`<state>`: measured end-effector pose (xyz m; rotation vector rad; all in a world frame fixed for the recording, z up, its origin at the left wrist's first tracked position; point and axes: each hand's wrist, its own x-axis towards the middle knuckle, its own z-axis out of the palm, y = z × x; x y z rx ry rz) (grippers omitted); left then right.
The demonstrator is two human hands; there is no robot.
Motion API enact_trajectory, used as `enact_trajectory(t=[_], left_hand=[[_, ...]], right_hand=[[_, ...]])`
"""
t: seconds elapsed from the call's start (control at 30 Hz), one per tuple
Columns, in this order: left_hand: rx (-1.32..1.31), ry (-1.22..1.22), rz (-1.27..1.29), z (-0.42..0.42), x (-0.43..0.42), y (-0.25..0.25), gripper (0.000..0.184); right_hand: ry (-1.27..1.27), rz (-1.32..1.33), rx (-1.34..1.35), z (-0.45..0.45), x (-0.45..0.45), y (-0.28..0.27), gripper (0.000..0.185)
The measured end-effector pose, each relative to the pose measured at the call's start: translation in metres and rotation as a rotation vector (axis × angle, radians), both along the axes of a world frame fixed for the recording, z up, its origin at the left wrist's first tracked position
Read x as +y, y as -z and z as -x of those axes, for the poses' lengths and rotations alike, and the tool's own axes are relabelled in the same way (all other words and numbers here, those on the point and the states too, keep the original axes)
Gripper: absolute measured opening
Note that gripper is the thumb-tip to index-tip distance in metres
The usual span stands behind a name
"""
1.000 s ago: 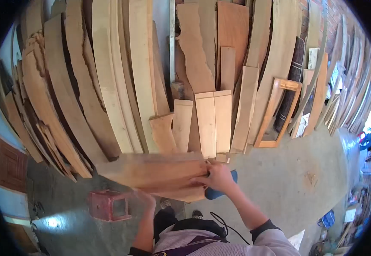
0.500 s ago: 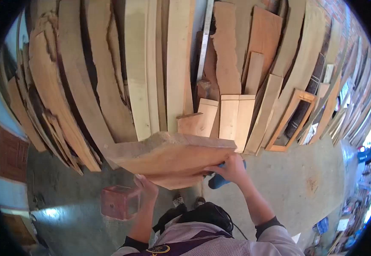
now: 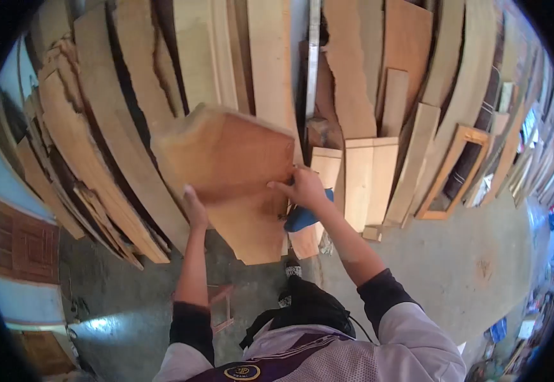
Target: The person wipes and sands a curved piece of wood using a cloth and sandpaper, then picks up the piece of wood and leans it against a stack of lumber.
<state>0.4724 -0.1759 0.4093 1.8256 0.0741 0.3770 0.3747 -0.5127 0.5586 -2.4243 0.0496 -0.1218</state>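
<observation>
A broad wooden slab (image 3: 232, 172) with uneven edges is held up in front of my body, its wide face turned toward me. My left hand (image 3: 196, 207) presses on its lower left edge, thumb on the face. At the right edge my right hand (image 3: 299, 188) grips the slab, with the thumb on the face and the other fingers partly hidden. A blue object (image 3: 302, 218) is just below my right hand, by the slab's edge.
Many long boards (image 3: 267, 63) lean against the wall ahead. A wooden frame (image 3: 454, 172) stands at the right, beside pale short planks (image 3: 371, 178). A red stool (image 3: 221, 302) is on the floor behind my left forearm.
The slab has been raised and tilted so that more of its face shows. Both hands have moved up and forward with it, and the stool is now largely behind my left arm.
</observation>
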Motion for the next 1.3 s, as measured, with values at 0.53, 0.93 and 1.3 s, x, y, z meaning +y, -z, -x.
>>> enact_trajectory(t=[0.53,0.93,1.3], left_hand=[[0.315,0.062,-0.365,-0.060,-0.066,0.013,0.068],[0.726,0.274,0.886,0.154,-0.104,0.039,0.062],[0.326,0.730,0.185,0.094,-0.032,-0.098,0.067]], right_hand=[[-0.072,-0.013,0.048,-0.021,-0.065,0.185,0.032],[-0.783,-0.245,0.114,-0.006,0.034,0.145,0.059],[-0.172,-1.096,0.414,-0.032,0.080,0.038,0.034]])
